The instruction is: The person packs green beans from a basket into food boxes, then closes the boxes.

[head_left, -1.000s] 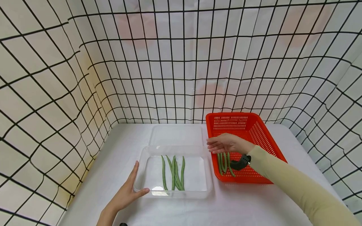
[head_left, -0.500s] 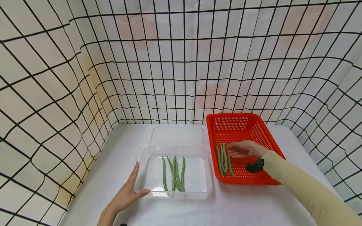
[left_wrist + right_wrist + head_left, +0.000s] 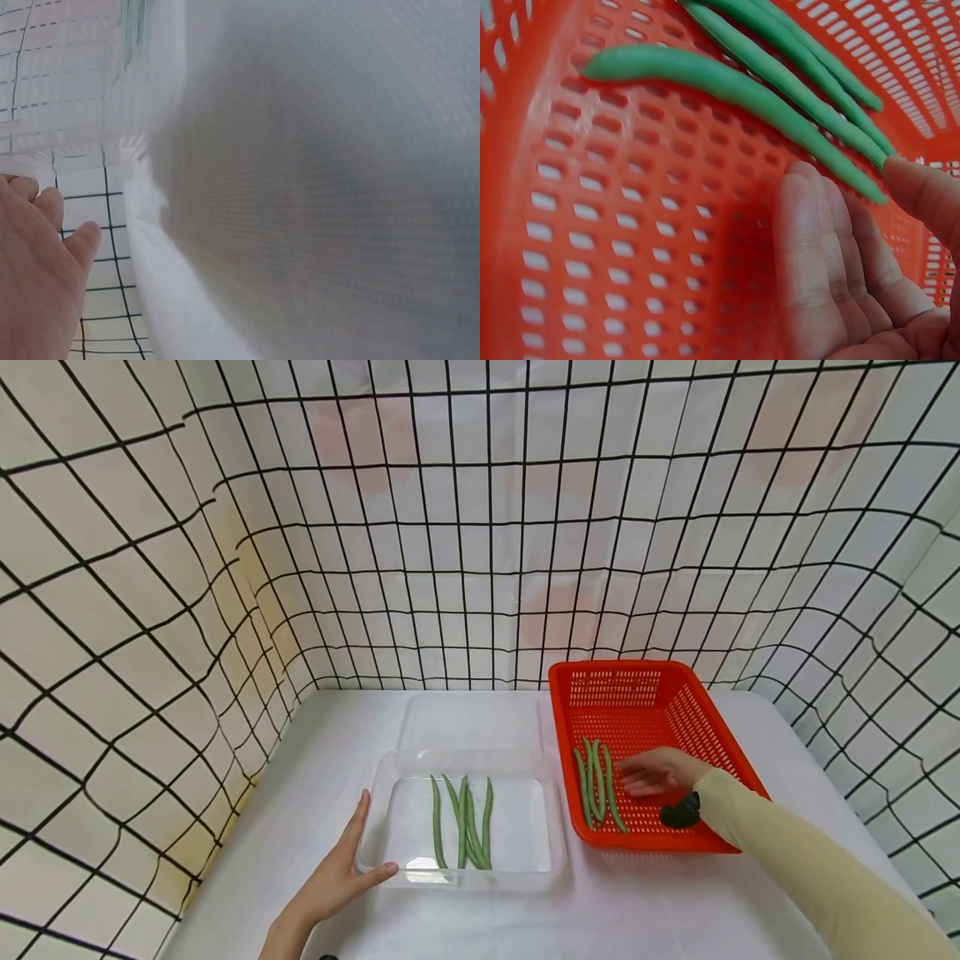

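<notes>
Several green beans (image 3: pixel 462 827) lie lengthwise in a clear plastic container (image 3: pixel 555 827). My left hand (image 3: pixel 333 872) rests against the container's left side, its thumb at the near rim and its fingers spread straight. In the left wrist view that hand (image 3: pixel 37 270) appears at the container's edge. Inside the red basket (image 3: pixel 712 714), more green beans (image 3: pixel 615 797) lie along the left side. My right hand (image 3: pixel 660 771) is low in the basket, just right of these beans. The right wrist view has its fingers (image 3: pixel 802 247) extended beside the nearest bean (image 3: pixel 705 79), holding nothing.
A clear flat lid (image 3: pixel 471 720) lies behind the container on the white table (image 3: pixel 465 922). Black wire grid (image 3: pixel 480 568) over white sheeting encloses the back and sides. The basket stands close to the container's right side.
My right hand has moved from above the basket's left rim rightward and down into the basket, uncovering the beans there. The left hand and the container stay put.
</notes>
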`<state>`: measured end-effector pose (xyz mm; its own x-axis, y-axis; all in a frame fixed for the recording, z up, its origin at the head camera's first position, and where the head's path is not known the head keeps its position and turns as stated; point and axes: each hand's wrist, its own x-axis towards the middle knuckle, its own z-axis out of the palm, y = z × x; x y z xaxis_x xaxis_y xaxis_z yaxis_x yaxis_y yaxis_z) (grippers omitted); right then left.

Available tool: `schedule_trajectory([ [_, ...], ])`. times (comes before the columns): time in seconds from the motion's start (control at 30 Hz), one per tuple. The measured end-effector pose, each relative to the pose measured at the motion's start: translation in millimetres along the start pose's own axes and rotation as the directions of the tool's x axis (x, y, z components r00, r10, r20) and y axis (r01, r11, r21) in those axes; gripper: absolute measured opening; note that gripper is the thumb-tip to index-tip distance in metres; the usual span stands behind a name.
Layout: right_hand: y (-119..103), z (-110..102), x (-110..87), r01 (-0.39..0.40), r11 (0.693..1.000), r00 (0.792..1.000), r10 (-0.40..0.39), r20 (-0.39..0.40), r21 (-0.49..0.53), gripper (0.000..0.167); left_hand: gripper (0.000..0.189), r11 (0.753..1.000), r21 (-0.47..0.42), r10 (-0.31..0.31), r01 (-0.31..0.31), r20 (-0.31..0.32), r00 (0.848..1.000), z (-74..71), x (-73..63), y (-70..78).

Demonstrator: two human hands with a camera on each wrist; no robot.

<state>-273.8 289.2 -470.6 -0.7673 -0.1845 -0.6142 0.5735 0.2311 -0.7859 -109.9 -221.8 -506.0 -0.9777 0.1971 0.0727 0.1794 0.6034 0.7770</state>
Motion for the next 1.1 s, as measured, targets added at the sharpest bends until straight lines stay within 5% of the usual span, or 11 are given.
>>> schedule_trajectory([
  [0.43, 2.5, 15.2, 8.8, -0.033, 0.999, 0.999, 0.033, -0.017, 0.029, 0.034, 0.110, 1.000, 0.006, 0.000, 0.000, 0.006, 1.000, -1.3, -0.1, 2.4],
  [0.77, -0.1, 23.4, 17.0, -0.074, 0.995, 0.993, 0.066, -0.100, -0.074, 0.017, 0.110, 1.000, -0.005, -0.001, 0.001, 0.010, 1.000, -2.0, 0.6, 3.5],
  [1.1, 1.2, 21.3, 20.8, -0.092, 0.993, 0.995, 0.089, -0.042, -0.077, 0.013, 0.110, 1.000, -0.012, -0.006, 0.006, 0.012, 1.000, -1.6, 0.0, 2.1],
])
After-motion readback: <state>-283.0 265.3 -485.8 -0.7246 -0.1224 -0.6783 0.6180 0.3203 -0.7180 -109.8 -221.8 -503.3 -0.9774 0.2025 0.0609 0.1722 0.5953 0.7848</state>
